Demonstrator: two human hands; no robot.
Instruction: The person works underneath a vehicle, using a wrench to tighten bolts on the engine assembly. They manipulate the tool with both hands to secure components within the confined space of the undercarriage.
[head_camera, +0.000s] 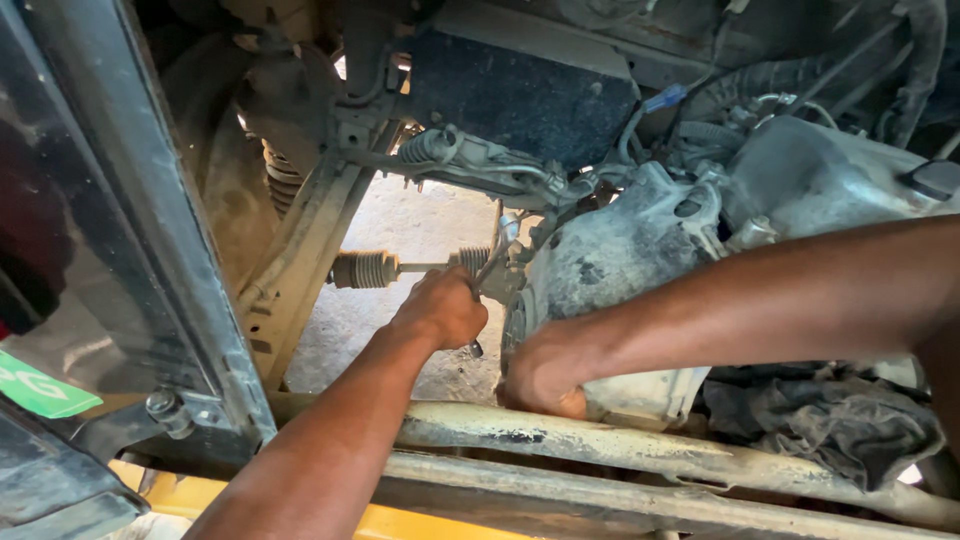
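Far left: dark car body panel (110, 230) with a green sticker (40, 390) and a bolt (165, 408) at its lower corner.
Behind the panel: rusty coil spring (280, 175), dusty frame rail (300, 270) slanting down.
Middle, over the concrete floor (400, 240): thin steering rod (425, 267) with a ribbed rubber boot (365, 268) at its left end and another at the right.
Left hand (440, 308): closed tight round a slim metal tool (485, 275); tool tip up against the joint beside the right boot, handle end poking out under the fist.
Right hand (540, 375): curled under the bottom edge of the grey gearbox casing (620, 260), fingers hidden, so grip hard to tell; looks like pressing or holding the casing steady.
Right side: hoses and wires (760, 95) above, dirty rag (830, 420) below, long rusty crossbar (620, 440) along the bottom.
Done so far: parts laid bare and within reach, tool set on the joint.
Left to do: joint and rod both in place and not apart; casing not down.
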